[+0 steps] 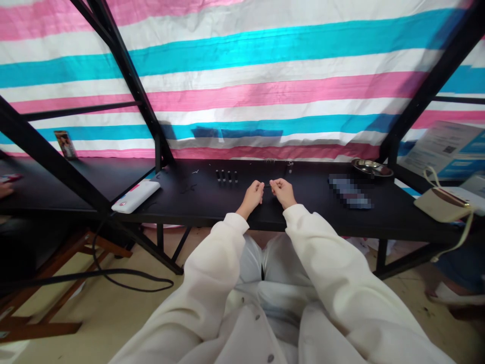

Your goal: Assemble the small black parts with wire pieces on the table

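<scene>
Both my hands rest on the black table, close together near its middle. My left hand has its fingers curled in, pinching toward the right hand. My right hand is curled the same way. A thin dark piece seems to span between the fingertips, too small to name. Just beyond the hands stands a row of several small black upright parts. More tiny parts lie at the table's far edge.
A white flat device lies at the left, its black cable trailing to the floor. A metal dish sits back right, a cream bag far right. Black frame struts cross overhead. Another person's fingers show at far left.
</scene>
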### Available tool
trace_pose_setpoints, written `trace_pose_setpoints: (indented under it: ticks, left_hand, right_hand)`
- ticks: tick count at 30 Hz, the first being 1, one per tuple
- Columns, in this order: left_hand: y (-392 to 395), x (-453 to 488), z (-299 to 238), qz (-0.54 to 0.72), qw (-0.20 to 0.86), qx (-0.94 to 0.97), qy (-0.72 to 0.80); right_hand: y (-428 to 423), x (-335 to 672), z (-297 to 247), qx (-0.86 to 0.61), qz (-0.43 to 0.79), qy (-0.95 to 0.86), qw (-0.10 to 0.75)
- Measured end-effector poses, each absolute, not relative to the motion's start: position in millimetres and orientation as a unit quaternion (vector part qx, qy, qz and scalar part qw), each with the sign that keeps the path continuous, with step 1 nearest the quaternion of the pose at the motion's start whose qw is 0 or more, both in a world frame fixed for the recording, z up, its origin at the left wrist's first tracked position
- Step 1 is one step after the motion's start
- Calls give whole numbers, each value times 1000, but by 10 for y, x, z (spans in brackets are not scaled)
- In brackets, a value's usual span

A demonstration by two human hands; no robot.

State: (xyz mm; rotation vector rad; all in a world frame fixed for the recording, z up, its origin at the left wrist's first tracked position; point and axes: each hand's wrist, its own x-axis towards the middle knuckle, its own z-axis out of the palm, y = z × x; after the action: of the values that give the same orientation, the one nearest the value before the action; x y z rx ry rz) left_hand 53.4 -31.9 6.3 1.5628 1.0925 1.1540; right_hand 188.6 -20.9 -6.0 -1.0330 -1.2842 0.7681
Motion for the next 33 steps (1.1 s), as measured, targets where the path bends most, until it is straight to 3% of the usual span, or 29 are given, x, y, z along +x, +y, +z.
trace_pose_setpoints:
  ticks: [11,18,26,33]
  left_hand:
    - [-267,514,34,492,464,571,465]
    - [-238,500,27,536,467,520,474]
    - [-308,511,83,490,477,582,440]
    - [-282,491,72,505,503,561,421]
  right_hand:
    - [-205,1809,-44,-438,322,-563,622]
    - [-179,1884,-33,-455,259,-498,691]
    - [-182,1809,-99,-425,333,-626,563]
    - [-217,1811,-52,-450,282,-636,559]
